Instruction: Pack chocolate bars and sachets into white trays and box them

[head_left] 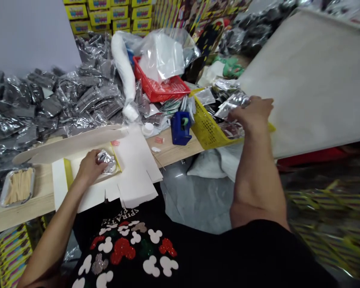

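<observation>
My left hand (90, 167) is inside an open white cardboard box (136, 150), its fingers closed on a shiny silver foil packet (108, 162) at the box's right end. Over at the right, my right hand (253, 112) reaches above a yellow plastic basket (207, 128). Its thumb and finger pinch a silver packet (232, 105) among several others there; the remaining fingers stick out, and the grip is partly hidden by the hand. The box lies with its flaps spread, and yellow shows along its inner edges.
A blue tape dispenser (181, 129) stands between box and basket. Behind it is a red basket (165, 90) with clear plastic bags. Grey bagged packs (63, 100) are heaped at the back left. A tray of wooden sticks (18, 187) sits left; a large pale panel (312, 76) stands right.
</observation>
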Demonstrator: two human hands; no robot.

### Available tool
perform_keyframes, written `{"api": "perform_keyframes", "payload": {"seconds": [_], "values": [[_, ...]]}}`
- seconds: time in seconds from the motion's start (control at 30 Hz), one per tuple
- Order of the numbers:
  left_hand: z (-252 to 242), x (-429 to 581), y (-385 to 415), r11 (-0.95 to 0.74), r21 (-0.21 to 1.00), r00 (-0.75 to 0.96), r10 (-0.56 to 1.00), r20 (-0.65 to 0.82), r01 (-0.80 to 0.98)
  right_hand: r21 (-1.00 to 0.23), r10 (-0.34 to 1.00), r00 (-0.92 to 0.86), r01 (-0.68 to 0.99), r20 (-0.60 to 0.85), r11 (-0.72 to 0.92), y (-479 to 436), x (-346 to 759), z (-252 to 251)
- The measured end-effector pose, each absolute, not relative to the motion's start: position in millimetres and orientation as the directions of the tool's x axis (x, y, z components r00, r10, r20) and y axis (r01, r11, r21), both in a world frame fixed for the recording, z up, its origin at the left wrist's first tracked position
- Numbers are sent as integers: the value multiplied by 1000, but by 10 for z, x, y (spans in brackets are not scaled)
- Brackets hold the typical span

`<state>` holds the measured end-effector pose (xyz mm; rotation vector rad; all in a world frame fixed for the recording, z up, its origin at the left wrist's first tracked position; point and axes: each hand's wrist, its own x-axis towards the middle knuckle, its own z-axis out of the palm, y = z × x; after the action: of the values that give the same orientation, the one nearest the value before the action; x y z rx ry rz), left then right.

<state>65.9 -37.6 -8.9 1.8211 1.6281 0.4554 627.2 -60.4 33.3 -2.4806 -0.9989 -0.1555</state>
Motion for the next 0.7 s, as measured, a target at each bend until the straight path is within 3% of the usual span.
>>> {"api": "perform_keyframes", "payload": {"seconds": [0.07, 0.13, 0.23, 0.33, 0.47, 0.57, 0.63, 0.7], "values": [[-68, 660, -407, -78, 573, 158, 983, -92, 816, -344, 597, 756, 654, 269, -674, -615, 6050, 374], [-68, 639, -450, -158, 560, 201, 980, -14, 813, -311, 664, 690, 723, 287, -617, -550, 5757, 420], [-134, 626, -487, -257, 594, 322, 947, -4, 762, -273, 870, 447, 880, 207, -388, -299, 5294, 407], [-242, 651, -478, -197, 665, 322, 944, -69, 720, -169, 976, 210, 965, 52, -199, -15, 4905, 274], [-311, 629, -460, -107, 760, 171, 985, -5, 640, 23, 971, 241, 970, -7, -241, 211, 4630, 85], [-262, 558, -473, -59, 785, -6, 997, 79, 616, 25, 968, 251, 967, 23, -252, 288, 4601, 52], [-225, 496, -470, 15, 831, -111, 992, 56, 556, 10, 971, 239, 971, 13, -239, 300, 4621, 69], [-210, 433, -446, 98, 828, -101, 994, -50, 553, 67, 960, 278, 958, 21, -279, 289, 4645, 89]]}}
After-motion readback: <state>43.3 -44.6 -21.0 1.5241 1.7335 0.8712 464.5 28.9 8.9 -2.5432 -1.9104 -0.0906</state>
